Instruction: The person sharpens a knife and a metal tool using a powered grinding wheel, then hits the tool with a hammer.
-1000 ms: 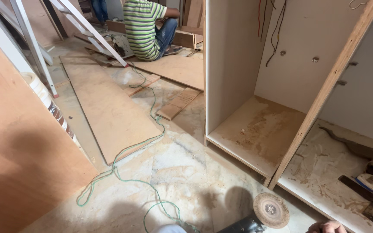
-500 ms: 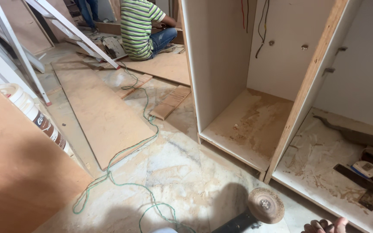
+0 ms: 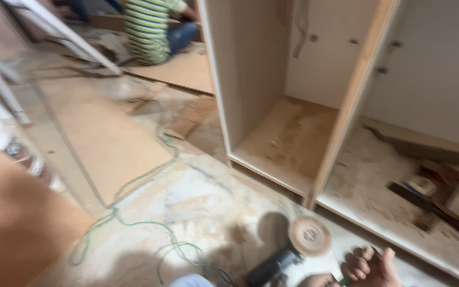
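An angle grinder (image 3: 274,266) with a dusty round sanding disc (image 3: 309,236) hangs just above the floor at the bottom edge and casts a shadow to its upper left. A sliver of my right hand (image 3: 314,280) shows at the bottom edge, closed against the grinder's side just below the disc. My left hand is out of frame. The grinder's dark body runs down-left out of view. A bare foot (image 3: 370,264) with curled toes rests to the right of the disc. The whole picture is blurred by motion.
An open wooden cabinet (image 3: 293,138) with an upright divider (image 3: 346,117) stands ahead. A green cable (image 3: 134,212) loops over the dusty floor. Plywood sheets (image 3: 102,138) lie at left. A person in a striped shirt (image 3: 147,29) sits at the back. Tools (image 3: 426,191) lie in the right bay.
The view has swung left and down, so the cabinet sits further right and closer. The grinder has stayed at the bottom edge, and the foot beside it shows more.
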